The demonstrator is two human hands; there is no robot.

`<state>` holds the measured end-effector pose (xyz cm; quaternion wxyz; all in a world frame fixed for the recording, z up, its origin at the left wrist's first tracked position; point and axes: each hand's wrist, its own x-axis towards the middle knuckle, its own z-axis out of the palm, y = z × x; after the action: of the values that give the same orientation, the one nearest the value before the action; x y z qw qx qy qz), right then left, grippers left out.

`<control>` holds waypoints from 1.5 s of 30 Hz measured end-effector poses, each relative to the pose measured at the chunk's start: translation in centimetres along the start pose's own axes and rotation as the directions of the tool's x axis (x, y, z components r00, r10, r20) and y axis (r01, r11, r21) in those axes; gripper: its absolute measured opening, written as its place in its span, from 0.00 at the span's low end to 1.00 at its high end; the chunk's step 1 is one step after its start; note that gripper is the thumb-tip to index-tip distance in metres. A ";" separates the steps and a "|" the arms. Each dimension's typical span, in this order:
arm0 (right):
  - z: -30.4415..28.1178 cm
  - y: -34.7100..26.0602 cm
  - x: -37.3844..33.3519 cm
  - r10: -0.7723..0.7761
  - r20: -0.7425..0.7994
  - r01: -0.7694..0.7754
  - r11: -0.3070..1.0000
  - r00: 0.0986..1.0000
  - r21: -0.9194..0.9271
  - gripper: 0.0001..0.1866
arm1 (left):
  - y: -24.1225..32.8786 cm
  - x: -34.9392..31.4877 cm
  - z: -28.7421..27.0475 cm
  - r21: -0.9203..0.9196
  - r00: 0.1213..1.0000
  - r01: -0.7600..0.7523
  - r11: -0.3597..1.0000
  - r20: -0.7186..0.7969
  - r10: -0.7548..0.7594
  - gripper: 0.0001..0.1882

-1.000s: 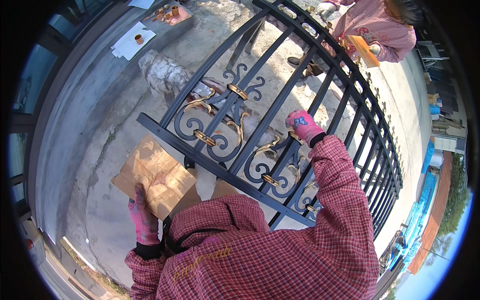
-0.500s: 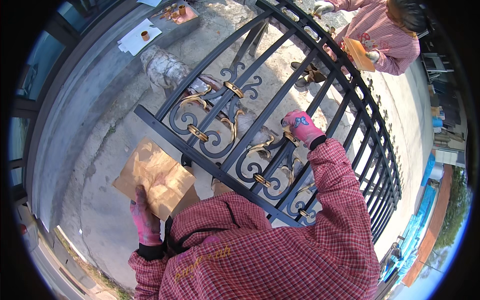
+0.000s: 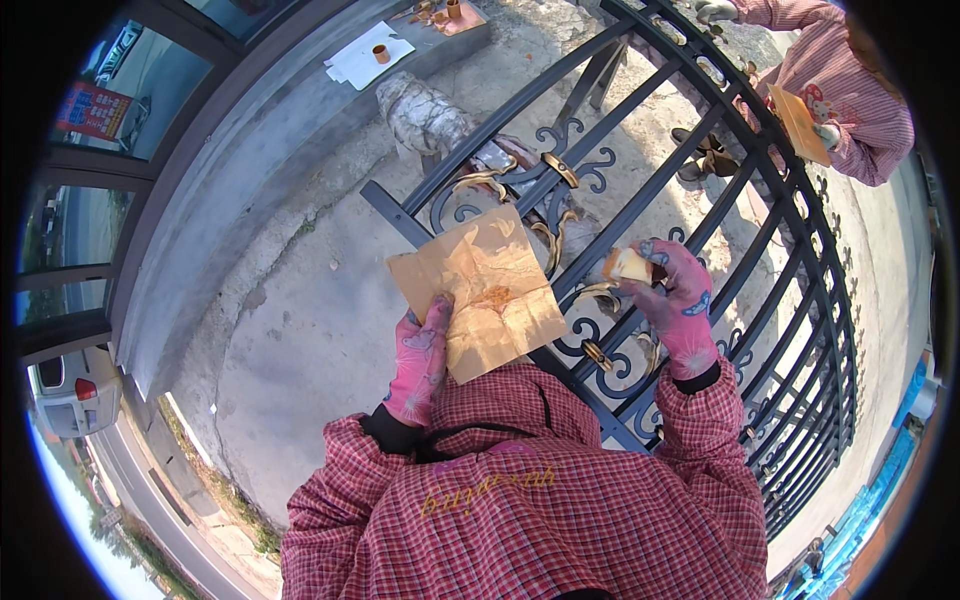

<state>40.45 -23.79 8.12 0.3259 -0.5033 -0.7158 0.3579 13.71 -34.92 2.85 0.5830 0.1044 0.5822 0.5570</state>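
Note:
My left hand, in a pink glove, grips a brown cardboard sheet by its near left edge, thumb on top. Gold paint is smeared over the sheet's creased middle. My right hand, gloved alike, pinches a small pale sponge block with a brownish edge. It is just right of the sheet, above the black metal railing. Scrollwork between the bars has gold-coloured collars and gold leaf shapes. The cardboard hides part of the bottom rail and the nearby scrolls.
Beyond the railing, at upper right, a person in a checked smock holds another brown board. A wrapped bundle lies beneath the railing's far end. White paper with a small brown cup rests on the ledge at upper left.
My right hand has lifted off the scrollwork collar and come back toward the cardboard, so the sponge now shows. The left hand has raised the cardboard rightward over the railing's edge. The view has shifted left.

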 end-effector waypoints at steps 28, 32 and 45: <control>-3.2 17.8 -8.8 0.361 -0.517 -0.461 0.884 0.777 -0.076 0.18 | 0.1 0.4 0.8 0.140 0.998 -0.021 0.990 -0.063 0.031 0.23; -4.1 17.9 -8.7 0.412 -0.560 -0.551 0.829 0.719 -0.099 0.18 | 0.3 0.5 0.8 0.157 0.998 -0.054 0.986 -0.030 0.059 0.25; -3.5 16.3 -8.5 0.402 -0.542 -0.597 0.764 0.738 -0.246 0.18 | 0.5 0.8 0.0 0.241 0.998 -0.052 0.969 -0.018 0.058 0.27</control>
<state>53.65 -27.36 -4.65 0.2628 -0.8058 -0.5095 0.1486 13.20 -34.13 2.73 0.5432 0.1832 0.6495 0.4994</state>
